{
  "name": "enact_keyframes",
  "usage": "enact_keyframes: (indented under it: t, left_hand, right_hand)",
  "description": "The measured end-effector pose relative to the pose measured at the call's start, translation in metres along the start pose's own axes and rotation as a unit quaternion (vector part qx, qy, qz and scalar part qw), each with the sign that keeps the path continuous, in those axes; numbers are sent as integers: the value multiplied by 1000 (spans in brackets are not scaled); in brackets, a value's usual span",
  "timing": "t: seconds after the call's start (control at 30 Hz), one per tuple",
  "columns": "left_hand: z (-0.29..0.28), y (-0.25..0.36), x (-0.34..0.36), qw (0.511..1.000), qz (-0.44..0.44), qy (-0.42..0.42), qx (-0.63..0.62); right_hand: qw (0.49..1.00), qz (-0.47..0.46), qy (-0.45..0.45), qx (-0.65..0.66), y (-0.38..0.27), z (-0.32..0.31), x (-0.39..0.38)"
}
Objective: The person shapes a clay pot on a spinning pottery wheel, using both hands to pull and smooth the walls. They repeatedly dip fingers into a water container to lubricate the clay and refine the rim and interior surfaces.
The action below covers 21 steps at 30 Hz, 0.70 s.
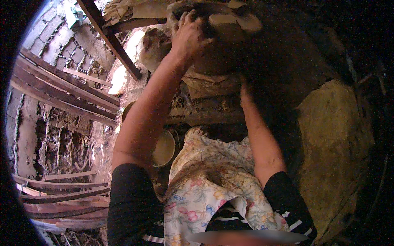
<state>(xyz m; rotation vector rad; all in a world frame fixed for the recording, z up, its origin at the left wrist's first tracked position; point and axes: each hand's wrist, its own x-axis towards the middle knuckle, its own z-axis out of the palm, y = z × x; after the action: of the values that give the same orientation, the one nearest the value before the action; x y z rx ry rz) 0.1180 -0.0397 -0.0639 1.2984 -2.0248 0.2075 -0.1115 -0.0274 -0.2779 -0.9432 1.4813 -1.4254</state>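
My left hand (190, 33) reaches to the far middle, its fingers and thumb apart and smeared with something greyish. It rests at the left edge of a large, dark, rounded form (217, 57) that looks like a clay vessel; shadow hides most of its shape. My right forearm runs up to the near right side of this form. There my right hand (243, 80) is lost in shadow, and its fingers do not show. Beyond the form, to the right of my left hand, lies a pale, smooth block (223, 19).
A pale rounded lump (154, 49) sits left of my left wrist. A light bucket (165, 148) stands beneath my left forearm. Wooden planks (65, 86) and a slanting post (108, 39) are on the left. A yellowish sack-like sheet (328, 151) lies at the right. A stained floral cloth (213, 164) covers my lap.
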Motion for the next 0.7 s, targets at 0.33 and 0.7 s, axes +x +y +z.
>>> enact_keyframes:
  t: [0.33,0.7]
  left_hand:
    - [-2,-14,-2,983,53,29,175]
    - [-14,-2,-17,964,35,62,254]
  right_hand:
    - [1000,-12,1,-10,-5,0,1]
    - [1000,-18,1,-21,-7,2,1]
